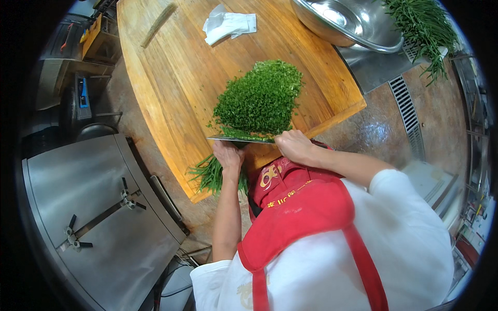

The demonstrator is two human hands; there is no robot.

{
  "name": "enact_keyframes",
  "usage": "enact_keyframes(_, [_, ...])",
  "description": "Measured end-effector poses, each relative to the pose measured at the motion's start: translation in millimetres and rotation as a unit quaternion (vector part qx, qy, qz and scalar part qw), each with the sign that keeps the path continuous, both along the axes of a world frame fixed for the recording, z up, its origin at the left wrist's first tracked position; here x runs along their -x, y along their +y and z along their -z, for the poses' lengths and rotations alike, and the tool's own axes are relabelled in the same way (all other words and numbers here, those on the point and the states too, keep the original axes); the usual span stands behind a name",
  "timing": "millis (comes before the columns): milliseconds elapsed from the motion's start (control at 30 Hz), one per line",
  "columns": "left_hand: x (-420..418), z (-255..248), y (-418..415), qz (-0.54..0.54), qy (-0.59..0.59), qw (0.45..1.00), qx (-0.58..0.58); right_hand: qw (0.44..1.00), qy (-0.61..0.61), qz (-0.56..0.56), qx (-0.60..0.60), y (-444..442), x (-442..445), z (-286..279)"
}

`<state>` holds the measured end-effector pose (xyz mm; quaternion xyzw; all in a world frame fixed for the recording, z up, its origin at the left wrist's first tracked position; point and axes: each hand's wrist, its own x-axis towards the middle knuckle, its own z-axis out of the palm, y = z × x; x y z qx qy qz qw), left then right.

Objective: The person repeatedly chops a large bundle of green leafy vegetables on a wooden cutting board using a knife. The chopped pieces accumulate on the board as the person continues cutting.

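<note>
My right hand (294, 147) grips the handle of a wide-bladed kitchen knife (242, 139), whose blade is seen nearly edge-on with green bits along it. Just behind the blade, my left hand (228, 156) holds down a bunch of long green chives (208, 173). Their loose ends spread past my wrist over the near edge of the wooden worktop (175, 89). Beyond the knife lies a large heap of finely chopped chives (258, 99), its near side close to the blade. My left fingertips are partly hidden by the knife.
A steel bowl (350, 23) stands at the far right beside more uncut chives (424, 31). Crumpled white paper or plastic (231, 24) and a bundle of thin straw-coloured stalks (158, 25) lie on the worktop's far part. A steel cabinet (105, 217) is at left; a floor drain grate (406, 110) is right.
</note>
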<state>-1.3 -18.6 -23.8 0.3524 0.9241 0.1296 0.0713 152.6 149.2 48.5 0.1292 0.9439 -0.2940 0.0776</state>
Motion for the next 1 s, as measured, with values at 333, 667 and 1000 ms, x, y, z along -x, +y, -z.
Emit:
enact_keyframes(333, [1,0,0,-0.017,0.011,0.993,0.113,0.998,-0.066,0.008,0.009,-19,50,15])
enact_keyframes(667, [-1,-11,10,-0.042,-0.012,0.994,0.096,0.997,-0.075,0.030,0.012,-16,63,49])
enact_keyframes(1000, [-4,-1,8,-0.094,-0.036,0.991,0.091,0.999,0.019,0.026,0.037,0,-3,-5])
